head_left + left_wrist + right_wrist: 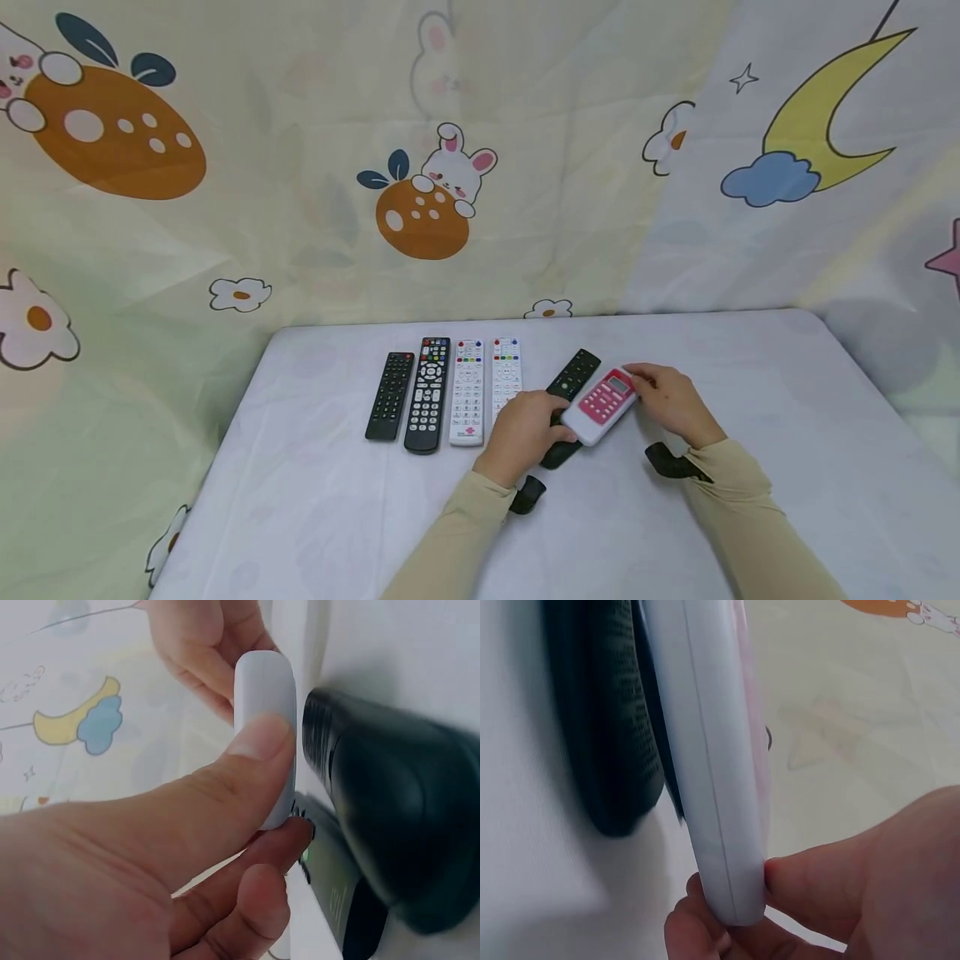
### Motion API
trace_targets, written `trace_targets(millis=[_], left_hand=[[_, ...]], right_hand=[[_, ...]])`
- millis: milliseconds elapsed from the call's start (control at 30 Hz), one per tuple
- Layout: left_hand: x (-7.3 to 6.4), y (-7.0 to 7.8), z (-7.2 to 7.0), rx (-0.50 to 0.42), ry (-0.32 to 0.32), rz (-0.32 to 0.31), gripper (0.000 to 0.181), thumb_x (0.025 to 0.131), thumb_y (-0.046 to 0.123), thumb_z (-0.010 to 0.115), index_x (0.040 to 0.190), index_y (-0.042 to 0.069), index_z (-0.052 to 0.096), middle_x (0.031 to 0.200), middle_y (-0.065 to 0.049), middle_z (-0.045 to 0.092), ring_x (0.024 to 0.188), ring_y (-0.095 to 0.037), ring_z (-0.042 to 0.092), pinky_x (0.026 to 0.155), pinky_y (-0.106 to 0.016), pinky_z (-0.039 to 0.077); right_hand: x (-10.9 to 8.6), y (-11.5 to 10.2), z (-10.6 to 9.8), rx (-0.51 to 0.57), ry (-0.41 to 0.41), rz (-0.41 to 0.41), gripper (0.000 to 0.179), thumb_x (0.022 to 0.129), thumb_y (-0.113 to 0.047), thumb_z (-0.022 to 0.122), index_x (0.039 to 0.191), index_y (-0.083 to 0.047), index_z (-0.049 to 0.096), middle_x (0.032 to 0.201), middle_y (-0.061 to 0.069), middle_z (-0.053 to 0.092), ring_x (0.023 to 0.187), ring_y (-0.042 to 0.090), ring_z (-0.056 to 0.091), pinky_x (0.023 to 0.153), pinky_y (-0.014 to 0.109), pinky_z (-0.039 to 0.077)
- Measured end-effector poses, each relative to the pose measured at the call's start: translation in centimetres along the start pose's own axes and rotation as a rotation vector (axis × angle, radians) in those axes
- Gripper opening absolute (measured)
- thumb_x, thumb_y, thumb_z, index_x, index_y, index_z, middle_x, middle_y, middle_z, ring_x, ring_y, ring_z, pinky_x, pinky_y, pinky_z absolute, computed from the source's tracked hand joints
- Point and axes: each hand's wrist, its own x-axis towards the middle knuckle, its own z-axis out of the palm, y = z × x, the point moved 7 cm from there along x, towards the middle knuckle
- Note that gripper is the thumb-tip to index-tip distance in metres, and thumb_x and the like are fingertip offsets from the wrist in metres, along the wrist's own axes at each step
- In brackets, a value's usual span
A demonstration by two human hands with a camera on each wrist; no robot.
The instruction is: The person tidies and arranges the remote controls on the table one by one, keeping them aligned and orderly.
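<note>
A white remote control with a pink button face and a small screen (606,405) is held up at a slant between both hands. My left hand (525,429) pinches its lower left end, the thumb (262,739) lying on the white casing. At the upper right end my right hand (671,404) grips it between thumb and fingers; the white side edge (709,772) shows in the right wrist view. Beneath, a black remote (573,375) lies diagonally on the table, its middle hidden by the white and pink one and the left hand.
Left of the hands several remotes stand in a row: a short black one (389,396), a longer black one (428,396), a white one (467,392) and another white one (506,367) partly behind the left hand. They lie on a white-covered table (315,500) before a patterned cloth (315,192).
</note>
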Motion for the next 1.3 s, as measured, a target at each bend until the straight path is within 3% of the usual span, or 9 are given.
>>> trace_targets(millis=[167, 500, 667, 967, 1300], left_hand=[[0.1, 0.7, 0.4, 0.009, 0.011, 0.015, 0.044, 0.078, 0.031, 0.087, 0.114, 0.009, 0.077, 0.094, 0.002, 0.075, 0.08, -0.004, 0.063, 0.072, -0.019, 0.051], [0.5, 2.3, 1.2, 0.026, 0.013, 0.023, 0.042, 0.075, 0.034, 0.088, 0.11, 0.012, 0.078, 0.088, 0.007, 0.073, 0.07, 0.001, 0.054, 0.061, -0.015, 0.044], [0.6, 3.0, 1.5, 0.043, 0.043, 0.042, 0.041, 0.074, 0.033, 0.089, 0.108, 0.013, 0.079, 0.091, 0.008, 0.075, 0.069, 0.002, 0.055, 0.061, -0.014, 0.043], [1.0, 4.0, 2.3, 0.053, 0.079, 0.037, 0.034, 0.074, 0.033, 0.088, 0.103, 0.017, 0.079, 0.077, 0.012, 0.07, 0.058, 0.003, 0.047, 0.052, -0.013, 0.036], [1.6, 5.3, 3.0, 0.108, 0.086, 0.016, 0.025, 0.075, 0.034, 0.087, 0.093, 0.019, 0.079, 0.061, 0.015, 0.057, 0.052, 0.002, 0.043, 0.046, -0.015, 0.033]], right_hand=[[0.2, 0.1, -0.5, -0.038, 0.006, -0.036, 0.038, 0.104, -0.012, 0.044, 0.135, 0.008, 0.057, 0.129, 0.03, 0.06, 0.103, 0.035, 0.057, 0.083, 0.049, 0.048], [0.5, 0.7, -1.4, -0.043, -0.009, -0.08, 0.035, 0.103, -0.01, 0.049, 0.13, 0.009, 0.06, 0.116, 0.026, 0.066, 0.087, 0.026, 0.059, 0.068, 0.035, 0.047], [0.7, 1.2, -2.0, -0.035, -0.032, -0.091, 0.034, 0.104, -0.011, 0.05, 0.13, 0.008, 0.061, 0.109, 0.021, 0.069, 0.088, 0.024, 0.064, 0.07, 0.035, 0.049], [1.2, 1.5, -2.9, -0.059, -0.047, -0.105, 0.034, 0.103, -0.013, 0.051, 0.128, 0.007, 0.062, 0.109, 0.021, 0.07, 0.088, 0.024, 0.065, 0.071, 0.035, 0.05], [1.7, 1.5, -3.9, -0.087, -0.024, -0.127, 0.031, 0.103, -0.013, 0.053, 0.124, 0.006, 0.065, 0.112, 0.024, 0.069, 0.096, 0.036, 0.066, 0.069, 0.037, 0.05]])
